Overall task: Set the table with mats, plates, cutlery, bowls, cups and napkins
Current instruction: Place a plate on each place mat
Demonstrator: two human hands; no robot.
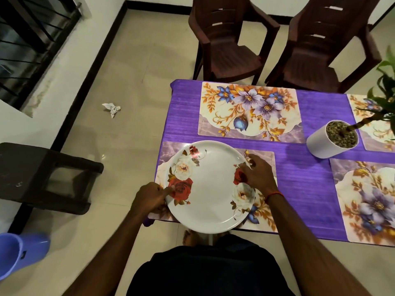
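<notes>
The person's dark garment fills the bottom of the view, and a bare foot shows just beyond it on the tiled floor. Both forearms reach forward to a white plate with red and white roses printed on it.

The left hand grips the left rim of the plate, its thumb lying on top beside the red rose. The right hand holds the right rim, with the fingers curled over the edge. A red thread goes around the right wrist.

The plate is over the near-left mat at the corner of the table, which has a purple cloth. The near side of the plate reaches out past the table edge. I cannot tell if the plate already rests on the mat or is held a little above it.

Three more flowered mats lie on the cloth: the far-left mat, the near-right mat and the far-right mat, which is partly hidden. A white pot stands between the mats and holds a green plant.

Two brown chairs stand side by side at the far side of the table. On the floor to the left there are a dark stool, a crumpled white piece and, near the bottom corner, a blue container.
</notes>
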